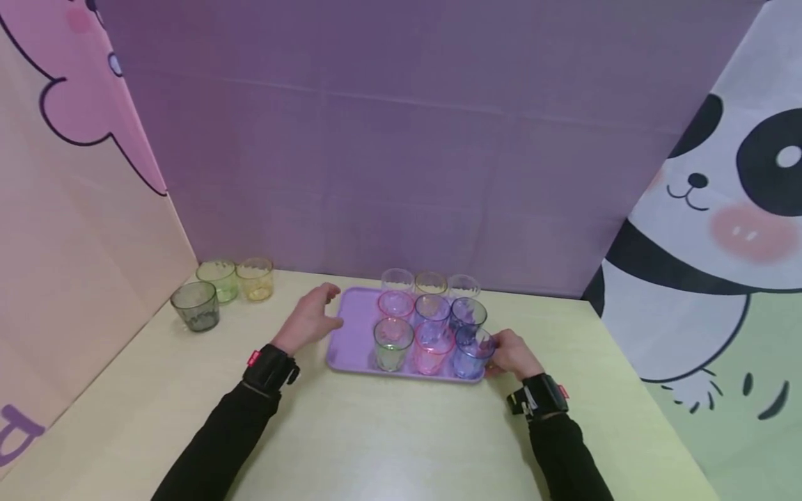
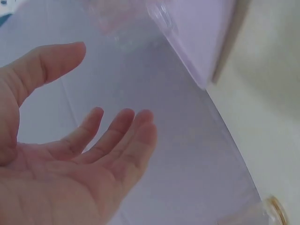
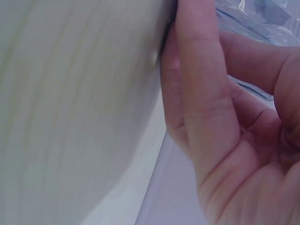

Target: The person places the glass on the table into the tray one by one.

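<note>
A purple tray (image 1: 357,330) holds clear and tinted glasses in rows. Its front row has a green glass (image 1: 391,348), a pink glass (image 1: 432,351) and a blue glass (image 1: 471,355). My left hand (image 1: 310,319) hovers by the tray's left edge, thumb and fingers apart, with nothing in it. The left wrist view shows that palm (image 2: 65,183) bare. My right hand (image 1: 515,353) is at the tray's front right corner, against the blue glass. In the right wrist view its fingers (image 3: 204,89) bend near the table and the thumb crosses before glass; whether they grip glass or tray is hidden.
On the table's left stand a grey glass (image 1: 197,309), a green-yellow glass (image 1: 219,280) and an amber glass (image 1: 255,280). A purple backdrop (image 1: 401,174) rises behind the table (image 1: 401,445), with printed panels at both sides.
</note>
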{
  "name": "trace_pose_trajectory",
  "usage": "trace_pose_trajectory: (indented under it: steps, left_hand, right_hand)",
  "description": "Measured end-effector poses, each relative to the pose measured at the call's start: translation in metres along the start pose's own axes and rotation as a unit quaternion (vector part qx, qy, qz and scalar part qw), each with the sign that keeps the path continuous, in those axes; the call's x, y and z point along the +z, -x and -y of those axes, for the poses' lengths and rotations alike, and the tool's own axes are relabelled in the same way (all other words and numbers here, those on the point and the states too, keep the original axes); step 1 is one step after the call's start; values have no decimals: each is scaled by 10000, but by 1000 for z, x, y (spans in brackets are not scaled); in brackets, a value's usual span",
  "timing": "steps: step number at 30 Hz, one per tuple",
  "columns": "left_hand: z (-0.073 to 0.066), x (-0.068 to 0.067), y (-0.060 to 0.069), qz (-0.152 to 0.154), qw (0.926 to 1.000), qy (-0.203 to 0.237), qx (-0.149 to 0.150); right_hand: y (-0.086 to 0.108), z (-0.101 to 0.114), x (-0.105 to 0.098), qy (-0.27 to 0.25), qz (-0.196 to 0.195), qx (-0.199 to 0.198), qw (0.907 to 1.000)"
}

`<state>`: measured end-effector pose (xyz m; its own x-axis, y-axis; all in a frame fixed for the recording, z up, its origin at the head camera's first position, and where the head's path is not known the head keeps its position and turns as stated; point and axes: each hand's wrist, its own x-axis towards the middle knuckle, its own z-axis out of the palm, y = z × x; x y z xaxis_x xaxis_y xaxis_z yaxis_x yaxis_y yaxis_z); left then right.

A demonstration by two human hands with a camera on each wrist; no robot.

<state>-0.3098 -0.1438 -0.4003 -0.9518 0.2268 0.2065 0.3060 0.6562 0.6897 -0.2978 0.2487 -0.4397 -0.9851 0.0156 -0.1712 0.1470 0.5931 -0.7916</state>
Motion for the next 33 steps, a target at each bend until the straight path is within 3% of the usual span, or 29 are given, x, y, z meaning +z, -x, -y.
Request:
trace_pose_trajectory:
  steps: [7,19,33]
  left_hand:
    - [14,-20,-1,-308,9992,13,-247]
    - [33,-39,3,-404,9968,120,-674]
    - [53,-75,11,-1282,9889,-368,-657]
  right_hand:
    - [1,-1,0,-42,-8,-57,10000]
    - [3,0,1,-29,26,-78,10000]
    - [3,2,0,92,14,65,9999]
